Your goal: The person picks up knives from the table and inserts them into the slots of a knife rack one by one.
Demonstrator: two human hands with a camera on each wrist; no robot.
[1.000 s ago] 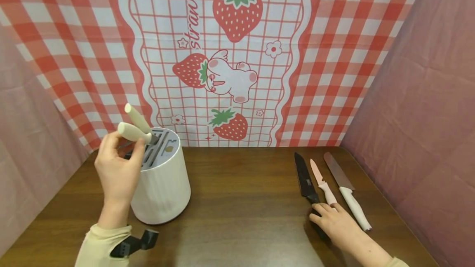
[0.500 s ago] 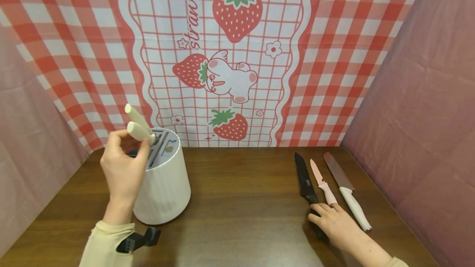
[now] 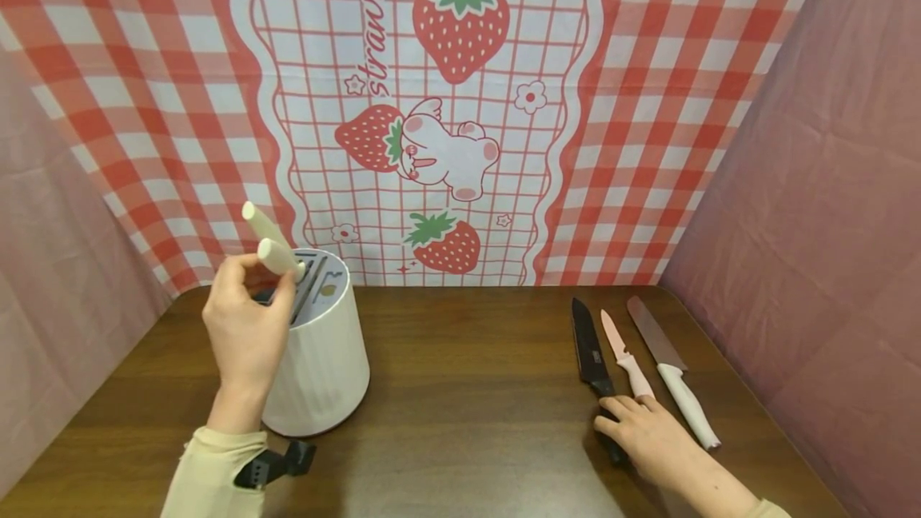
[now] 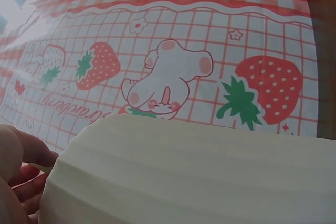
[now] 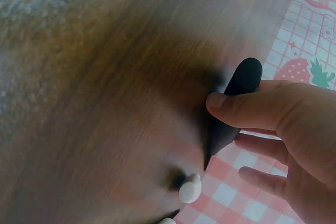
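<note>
In the head view, my left hand point(image 3: 248, 334) pinches the cream handle point(image 3: 279, 257) of a knife at the top of the white ribbed knife block point(image 3: 316, 378). A second cream handle point(image 3: 261, 220) sticks up just behind it. The left wrist view shows mostly the block's wall point(image 4: 189, 177), with my left fingers at its edge. On the right, my right hand point(image 3: 651, 438) grips the handle of the black knife point(image 3: 590, 342) lying on the table; in the right wrist view, thumb and fingers are around that black handle point(image 5: 245, 77).
To the right of the black knife lie a pink knife point(image 3: 614, 336) and a knife with a white handle point(image 3: 687, 402). Behind the wooden table point(image 3: 460, 390) hangs a red checked strawberry cloth point(image 3: 460, 158), with pink cloth point(image 3: 799, 182) at the sides.
My left hand and the handle it pinches have moved right, and the handle stands lower and more upright over the block. My right hand has shifted very slightly left with the black handle.
</note>
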